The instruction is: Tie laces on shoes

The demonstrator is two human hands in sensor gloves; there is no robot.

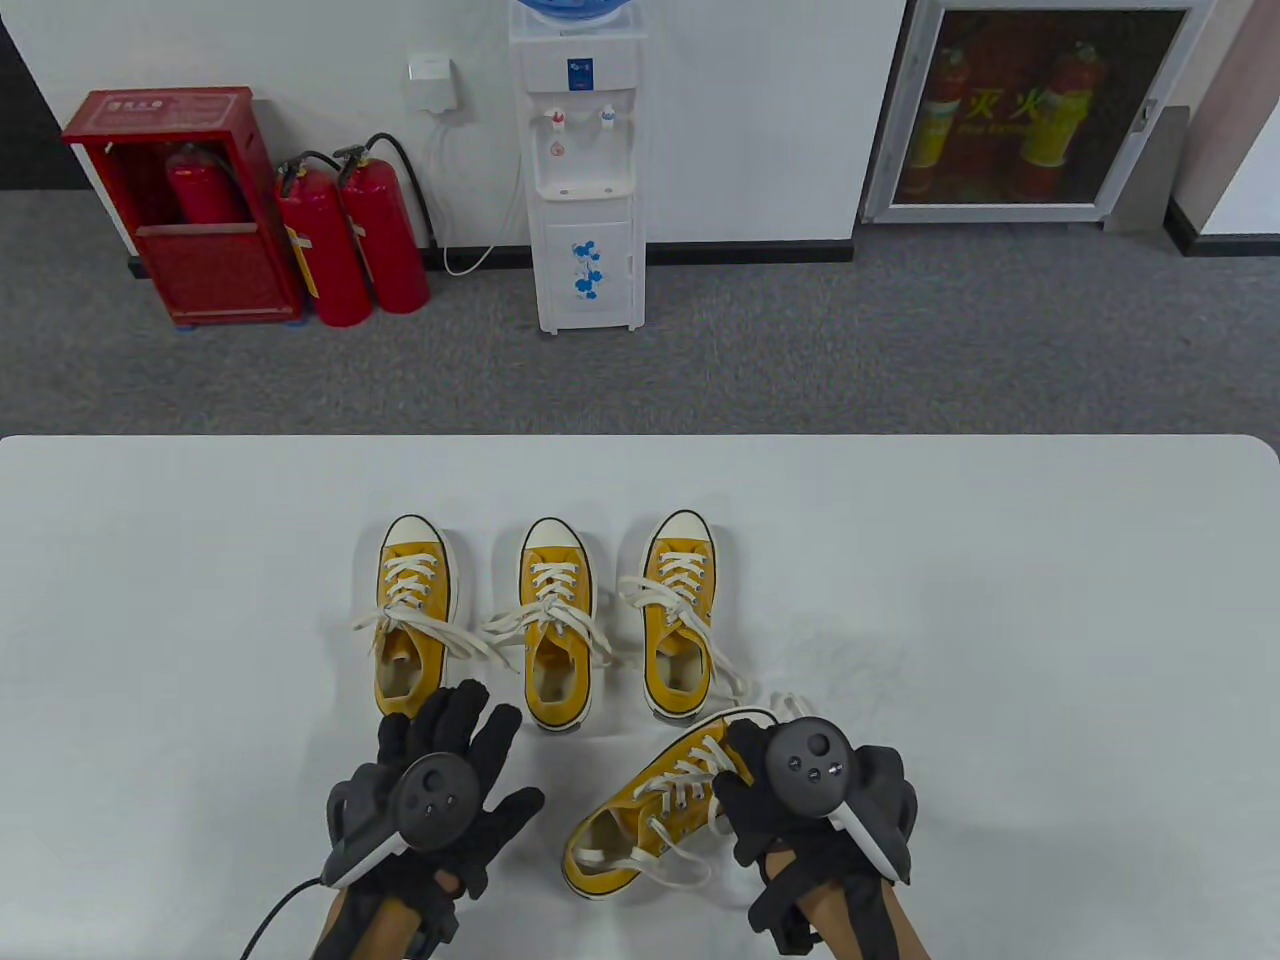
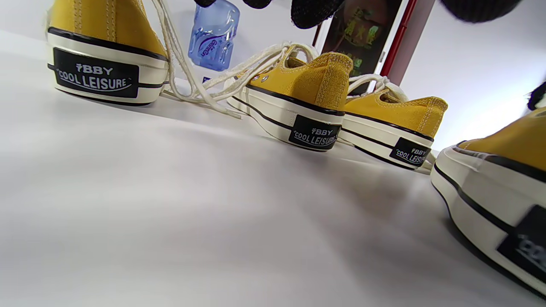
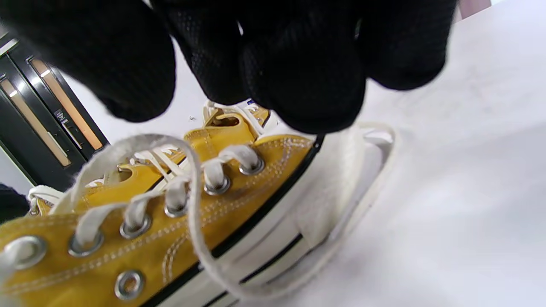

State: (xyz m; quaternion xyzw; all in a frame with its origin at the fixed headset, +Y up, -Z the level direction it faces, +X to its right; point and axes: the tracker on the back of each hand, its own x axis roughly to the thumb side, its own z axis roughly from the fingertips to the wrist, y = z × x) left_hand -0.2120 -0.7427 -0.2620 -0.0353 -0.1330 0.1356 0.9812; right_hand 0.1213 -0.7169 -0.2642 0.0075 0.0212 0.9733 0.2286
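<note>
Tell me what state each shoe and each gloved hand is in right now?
Left shoe in the row: upright, laces untied.
Middle shoe: upright, laces untied.
Right shoe in the row: upright, laces untied.
Near shoe: set askew, laces loose.
Left hand: open, fingers spread, holding nothing.
Right hand: fingers curled over the near shoe's toe end.

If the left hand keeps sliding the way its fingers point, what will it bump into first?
Probably the heel of the leftmost yellow canvas sneaker. The left hand lies open, fingers aimed up the white table just below that heel. Its height above the table is unclear.
</note>
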